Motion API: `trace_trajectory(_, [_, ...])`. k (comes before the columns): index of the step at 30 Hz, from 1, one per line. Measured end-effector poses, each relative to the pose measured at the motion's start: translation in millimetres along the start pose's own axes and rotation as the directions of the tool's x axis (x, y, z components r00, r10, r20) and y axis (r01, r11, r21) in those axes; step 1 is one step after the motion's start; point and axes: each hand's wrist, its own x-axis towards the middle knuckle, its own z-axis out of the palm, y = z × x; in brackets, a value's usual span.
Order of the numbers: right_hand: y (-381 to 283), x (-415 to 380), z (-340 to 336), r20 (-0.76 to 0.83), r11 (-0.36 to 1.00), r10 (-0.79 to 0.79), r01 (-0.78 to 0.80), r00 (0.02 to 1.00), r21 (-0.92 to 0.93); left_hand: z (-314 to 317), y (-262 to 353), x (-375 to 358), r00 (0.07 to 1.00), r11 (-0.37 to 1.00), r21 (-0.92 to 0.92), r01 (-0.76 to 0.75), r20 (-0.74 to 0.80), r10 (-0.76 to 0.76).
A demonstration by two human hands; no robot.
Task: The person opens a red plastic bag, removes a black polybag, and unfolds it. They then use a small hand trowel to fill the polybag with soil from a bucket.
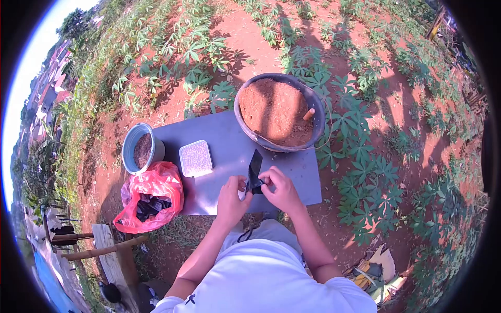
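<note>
Between my two hands, over the near edge of the table, is a small black plastic bag (254, 169), its far end pointing up toward the soil bucket. My left hand (233, 200) pinches its near left edge. The fingers of my right hand (280, 189) are closed on its right side. Just beyond stands a large dark bucket (319, 130) heaped with reddish soil (271, 112), with a brown handle (309, 114) sticking out. To the left lies a square clear container (196, 158) of small pale pieces, too small to name.
A red plastic bag (166, 180) with black plastic bags (151, 206) inside sits at the table's left end, beside a grey-blue pot (158, 151) of dark material. The grey table (222, 130) stands on red earth among leafy plants (360, 167). Wooden posts (108, 250) are at lower left.
</note>
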Motion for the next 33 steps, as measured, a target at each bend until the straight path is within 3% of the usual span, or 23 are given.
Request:
trace_trajectory(6, [-2,15,10,0.098,1.0,-0.025,0.025,0.995,-0.006,-8,-2,-1,0.989,0.988,-0.094,0.125,-0.061,-0.131])
trace_trajectory(11, [-5,19,34,0.098,0.994,0.084,-0.09,0.992,0.064,-21,-17,-4,0.984,0.981,-0.173,0.083,-0.14,-0.108])
trace_trajectory(13, [-8,21,45,0.115,0.991,0.103,-0.112,0.988,0.077,-25,-28,-6,0.983,0.95,-0.306,0.063,-0.144,-0.112])
trace_trajectory(16, [-12,24,56,0.134,0.981,0.145,-0.16,0.98,0.112,-30,-42,-12,0.99,0.961,-0.275,0.024,-0.124,-0.06])
trace_trajectory(19, [-16,35,70,0.082,0.988,0.116,-0.123,0.99,0.091,-35,-44,-14,0.979,0.95,-0.298,0.087,-0.152,-0.138])
trace_trajectory(22, [-26,29,83,0.034,0.99,0.109,-0.111,0.994,0.091,-37,-48,-14,0.981,0.964,-0.257,0.07,-0.158,-0.114])
trace_trajectory(30, [-43,25,103,0.018,0.976,0.179,-0.18,0.984,0.126,-48,-69,-11,0.99,0.927,-0.374,-0.004,-0.13,-0.048])
trace_trajectory(33, [-38,28,100,0.044,0.975,0.171,-0.176,0.984,0.138,-53,-68,-6,0.988,0.936,-0.341,-0.088,-0.152,0.037])
